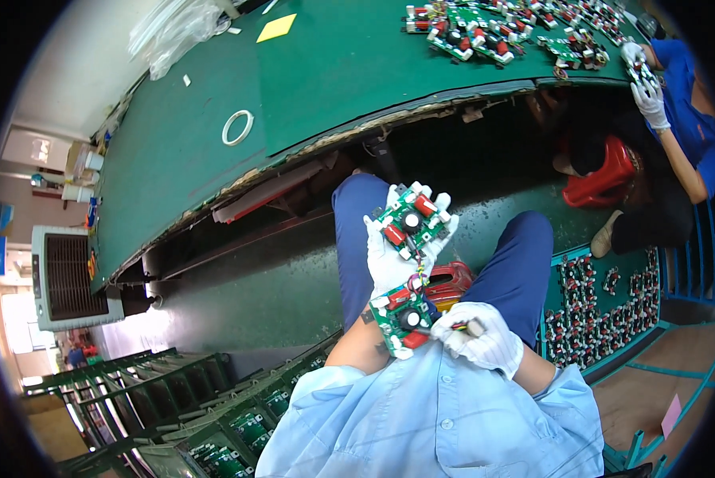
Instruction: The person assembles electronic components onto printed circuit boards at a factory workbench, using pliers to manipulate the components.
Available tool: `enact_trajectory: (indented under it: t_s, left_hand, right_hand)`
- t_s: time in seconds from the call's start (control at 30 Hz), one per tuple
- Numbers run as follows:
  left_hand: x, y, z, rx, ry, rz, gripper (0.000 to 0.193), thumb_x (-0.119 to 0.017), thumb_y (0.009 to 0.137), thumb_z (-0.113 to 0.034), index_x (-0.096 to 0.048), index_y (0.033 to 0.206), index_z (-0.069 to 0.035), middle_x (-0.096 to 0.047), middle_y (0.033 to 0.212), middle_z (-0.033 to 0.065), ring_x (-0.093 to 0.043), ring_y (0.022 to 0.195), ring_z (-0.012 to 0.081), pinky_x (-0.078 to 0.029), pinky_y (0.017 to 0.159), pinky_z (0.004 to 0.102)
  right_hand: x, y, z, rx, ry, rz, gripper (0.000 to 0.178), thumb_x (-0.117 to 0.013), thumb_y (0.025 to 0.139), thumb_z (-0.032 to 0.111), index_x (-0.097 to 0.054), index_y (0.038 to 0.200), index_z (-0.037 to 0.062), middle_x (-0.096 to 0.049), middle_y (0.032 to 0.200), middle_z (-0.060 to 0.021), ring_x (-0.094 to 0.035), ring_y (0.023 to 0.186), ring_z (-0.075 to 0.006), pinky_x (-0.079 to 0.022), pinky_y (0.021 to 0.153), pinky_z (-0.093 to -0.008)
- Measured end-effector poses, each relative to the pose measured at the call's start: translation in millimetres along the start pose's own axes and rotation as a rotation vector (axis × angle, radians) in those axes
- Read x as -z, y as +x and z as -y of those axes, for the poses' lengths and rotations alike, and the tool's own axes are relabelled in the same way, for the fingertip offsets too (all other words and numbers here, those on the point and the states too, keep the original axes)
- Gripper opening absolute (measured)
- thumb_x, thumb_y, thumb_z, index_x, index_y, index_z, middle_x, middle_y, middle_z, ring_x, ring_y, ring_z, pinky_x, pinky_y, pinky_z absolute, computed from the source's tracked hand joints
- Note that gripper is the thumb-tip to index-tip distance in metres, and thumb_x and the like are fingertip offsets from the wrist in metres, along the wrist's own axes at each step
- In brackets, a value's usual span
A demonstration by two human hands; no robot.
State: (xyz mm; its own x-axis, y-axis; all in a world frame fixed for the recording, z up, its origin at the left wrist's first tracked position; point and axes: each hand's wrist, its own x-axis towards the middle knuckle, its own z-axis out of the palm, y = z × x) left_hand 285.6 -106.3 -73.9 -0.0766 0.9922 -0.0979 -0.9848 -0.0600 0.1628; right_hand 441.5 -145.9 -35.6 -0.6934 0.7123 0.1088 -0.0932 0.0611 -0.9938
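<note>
My left hand (388, 267), in a white glove, is turned palm up with its fingers curled round a green circuit board (412, 221) that carries red parts and a black round one. A bundle of thin coloured wires (418, 279) runs down from it to a second circuit board (401, 320) of the same kind, which lies over my left wrist and forearm. Close to that second board's right edge is my gloved right hand (485, 341). Its fingers are closed on a short wire lead with a pale connector (474, 327); whether they also touch the board, I cannot tell.
A green workbench (174, 167) stretches ahead, bearing a tape ring (237, 127), a yellow paper (277, 28) and piled circuit boards (485, 32). At right, a co-worker's gloved hands (650, 103) hold a part. A tray (550, 350) of boards is beside my knee; racks (126, 398) stand lower left.
</note>
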Motion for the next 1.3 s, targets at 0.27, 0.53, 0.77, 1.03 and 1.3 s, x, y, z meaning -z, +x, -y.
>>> enact_trajectory:
  t_s: [0.27, 0.53, 0.77, 1.03, 1.3]
  left_hand:
    - [-16, -7, -35, -0.286, 0.096, 0.028, 0.068, -0.045, 0.082, -0.054, -0.026, 0.134, -0.015, -0.036, 0.131, 0.0111, -0.030, 0.124, 0.0339, -0.025, 0.102, 0.0510]
    - [-33, -21, -21, -0.211, 0.255, 0.197, 0.073, -0.057, 0.078, -0.048, -0.025, 0.132, -0.012, -0.034, 0.129, 0.0098, -0.030, 0.125, 0.0316, -0.027, 0.102, 0.0478]
    - [-14, -10, -36, -0.176, -0.041, -0.049, 0.051, -0.045, 0.087, -0.036, -0.035, 0.128, -0.007, -0.038, 0.129, 0.0136, -0.033, 0.123, 0.0341, -0.023, 0.103, 0.0510]
    - [-15, -23, -50, -0.094, -0.046, 0.008, 0.070, -0.047, 0.080, -0.057, -0.035, 0.128, -0.007, -0.041, 0.129, 0.0120, -0.032, 0.124, 0.0349, -0.022, 0.103, 0.0521]
    - [-23, -50, -65, 0.034, -0.025, -0.007, 0.088, -0.034, 0.075, -0.070, -0.025, 0.134, -0.005, -0.030, 0.134, 0.0197, -0.029, 0.122, 0.0422, -0.025, 0.100, 0.0560]
  right_hand:
    - [8, -4, 4, -0.130, -0.188, -0.175, 0.010, -0.062, 0.073, 0.004, -0.056, 0.080, 0.0042, -0.060, 0.073, -0.0103, -0.058, 0.059, -0.0232, -0.046, 0.056, -0.0310]
    - [4, 16, -3, 0.110, -0.442, -0.436, 0.010, -0.059, 0.070, 0.000, -0.055, 0.079, 0.0032, -0.058, 0.074, -0.0090, -0.056, 0.065, -0.0244, -0.045, 0.062, -0.0309]
    - [17, 6, -7, 0.077, -0.392, -0.523, 0.008, -0.058, 0.072, 0.000, -0.056, 0.080, 0.0011, -0.057, 0.071, -0.0098, -0.055, 0.061, -0.0206, -0.044, 0.058, -0.0294]
    - [38, 35, -22, -0.231, -0.152, -0.560, 0.009, -0.057, 0.079, 0.008, -0.057, 0.080, -0.0010, -0.057, 0.068, -0.0072, -0.053, 0.053, -0.0084, -0.042, 0.046, -0.0221]
    - [70, 183, -19, 0.089, 0.074, -0.756, 0.019, -0.057, 0.083, 0.023, -0.056, 0.091, 0.0049, -0.052, 0.066, 0.0008, -0.045, 0.050, -0.0049, -0.033, 0.043, -0.0189]
